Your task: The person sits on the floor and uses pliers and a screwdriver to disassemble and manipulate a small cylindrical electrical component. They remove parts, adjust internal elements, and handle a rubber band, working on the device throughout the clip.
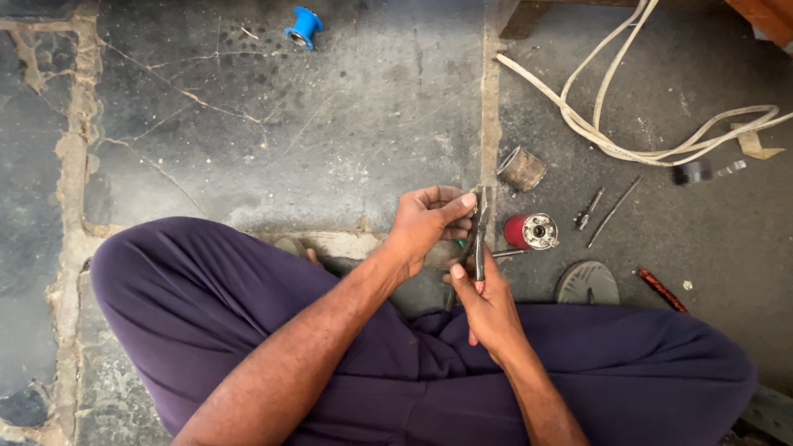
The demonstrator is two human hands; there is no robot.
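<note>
I sit cross-legged on a cracked stone floor in dark purple trousers (206, 306). My right hand (489, 304) grips the handles of a pair of dark pliers (479, 235), which point away from me. My left hand (428, 221) curls around a small part at the pliers' jaws; thumb and fingers pinch it, and the part itself is mostly hidden. Both hands meet just above my knees.
A red wound motor coil (531, 232) lies right of the hands, a grey cylinder (521, 169) beyond it. Small hand tools (601, 211), a round grey disc (586, 284), a red rod (661, 289), a white cable (628, 124) and a blue spool (303, 26) lie on the floor.
</note>
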